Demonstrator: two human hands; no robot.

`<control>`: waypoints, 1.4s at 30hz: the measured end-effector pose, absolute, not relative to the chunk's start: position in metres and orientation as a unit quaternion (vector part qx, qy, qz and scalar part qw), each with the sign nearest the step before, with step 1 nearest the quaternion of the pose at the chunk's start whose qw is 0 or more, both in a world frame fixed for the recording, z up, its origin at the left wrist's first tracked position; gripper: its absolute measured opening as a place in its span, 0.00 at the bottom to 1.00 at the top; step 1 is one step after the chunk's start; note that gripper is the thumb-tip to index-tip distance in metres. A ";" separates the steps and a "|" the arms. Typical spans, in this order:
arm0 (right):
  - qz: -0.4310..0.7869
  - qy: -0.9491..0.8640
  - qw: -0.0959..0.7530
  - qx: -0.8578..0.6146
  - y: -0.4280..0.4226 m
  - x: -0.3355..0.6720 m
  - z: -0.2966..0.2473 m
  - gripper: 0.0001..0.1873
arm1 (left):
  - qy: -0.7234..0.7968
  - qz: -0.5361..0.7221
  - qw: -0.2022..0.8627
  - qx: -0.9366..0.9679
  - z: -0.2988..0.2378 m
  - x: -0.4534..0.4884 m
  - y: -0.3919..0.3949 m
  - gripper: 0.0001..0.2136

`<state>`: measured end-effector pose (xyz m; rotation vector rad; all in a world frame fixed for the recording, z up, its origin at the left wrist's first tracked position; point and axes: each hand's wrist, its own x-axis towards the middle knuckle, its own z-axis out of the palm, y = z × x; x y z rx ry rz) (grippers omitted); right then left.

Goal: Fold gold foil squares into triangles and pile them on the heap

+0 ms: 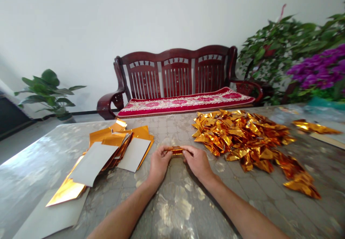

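Here we are at a glossy, mottled grey tabletop (172, 210), and all the action sits right in the middle! The left hand (159, 163) and the right hand (198, 162) are closed in tight together, fingers curled, each pinching one end of a narrow folded gold foil strip (175, 151). That strip is held just above the table, and only a short, shiny stretch of it shows between the two sets of fingers.

Over to the right, a big, loose heap of creased foil pieces (239, 134) glitters in orange-gold, all sharp folds and angular points, and it starts just beyond the right hand. A tail of the heap runs toward the near right, and a separate crumpled foil bunch (315, 127) lies at the far right edge.

On the left, just beside the left hand, sits an untidy stack of flat gold foil sheets (118, 149), smooth and mirror-bright, with matte white paper sheets (134, 154) lying among them. A pale card (48, 214) sits at the near left corner.

Beyond the table stands a dark red wooden bench (175, 73) with slatted backs and a patterned red cushion (185, 102), flanked by a leafy potted plant (47, 91) and purple flowers (318, 70).
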<state>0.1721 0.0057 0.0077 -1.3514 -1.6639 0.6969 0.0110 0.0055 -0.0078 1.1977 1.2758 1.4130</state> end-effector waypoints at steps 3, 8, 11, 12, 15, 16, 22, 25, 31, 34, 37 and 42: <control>0.269 -0.667 0.431 -0.545 0.005 0.171 0.007 0.18 | 0.511 0.569 0.450 0.461 -0.004 0.011 0.005 0.07; 0.251 -0.673 0.430 -0.547 0.004 0.170 0.009 0.17 | 0.506 0.562 0.481 0.444 -0.003 0.012 0.004 0.10; 0.250 -0.674 0.432 -0.545 0.004 0.170 0.009 0.16 | 0.523 0.550 0.470 0.451 -0.004 0.012 0.004 0.09; 0.252 -0.672 0.433 -0.545 0.004 0.170 0.008 0.16 | 0.527 0.546 0.463 0.458 -0.004 0.013 0.004 0.09; 0.257 -0.665 0.436 -0.549 0.005 0.171 0.007 0.15 | 0.533 0.540 0.436 0.484 -0.005 0.014 0.003 0.07; 0.258 -0.662 0.436 -0.553 0.006 0.171 0.007 0.14 | 0.535 0.537 0.425 0.495 -0.005 0.014 0.003 0.07; 0.257 -0.656 0.427 -0.567 0.005 0.172 0.012 0.13 | 0.552 0.507 0.393 0.533 -0.008 0.013 0.003 0.08; 0.251 -0.663 0.422 -0.565 0.004 0.172 0.013 0.13 | 0.568 0.495 0.373 0.541 -0.009 0.012 0.004 0.10; 0.253 -0.673 0.415 -0.558 0.003 0.172 0.013 0.14 | 0.573 0.495 0.344 0.555 -0.005 0.011 0.001 0.12; 0.261 -0.674 0.414 -0.553 0.002 0.172 0.013 0.15 | 0.574 0.494 0.336 0.560 -0.002 0.011 -0.001 0.12; 0.262 -0.675 0.419 -0.548 0.001 0.172 0.012 0.16 | 0.574 0.493 0.320 0.570 0.001 0.012 -0.003 0.11; 0.262 -0.684 0.415 -0.540 0.000 0.172 0.013 0.16 | 0.573 0.493 0.321 0.571 0.003 0.014 -0.004 0.11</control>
